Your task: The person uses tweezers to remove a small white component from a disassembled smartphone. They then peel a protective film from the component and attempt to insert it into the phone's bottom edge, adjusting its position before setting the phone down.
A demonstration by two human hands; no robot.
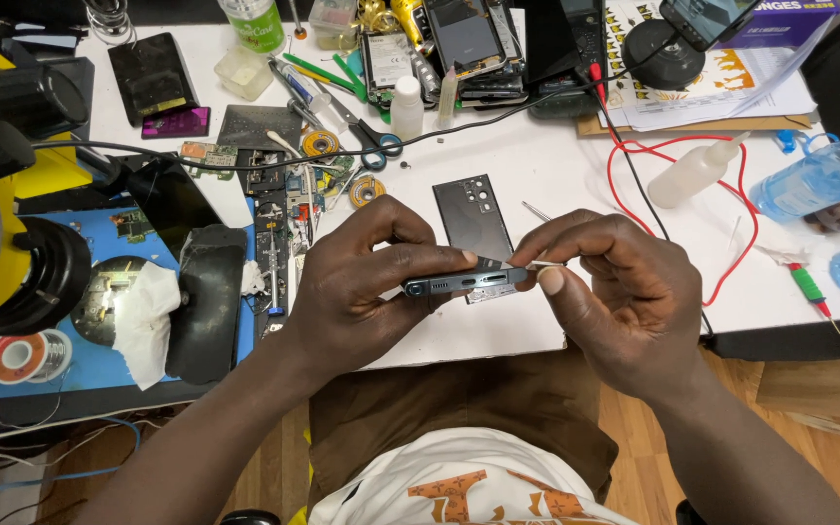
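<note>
Both hands, left hand [362, 292] and right hand [614, 292], have fingers clamped on the dark phone [466, 282].

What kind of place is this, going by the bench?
Most likely a phone repair bench. The left hand holds a dark phone edge-on while the right hand works a thin tool at it. A stack of opened phones, loose circuit boards and a solder spool surround them.

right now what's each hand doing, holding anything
Left hand: closed on the dark phone, held edge-up.
Right hand: pinching a thin metal tool at the phone's end.
</note>
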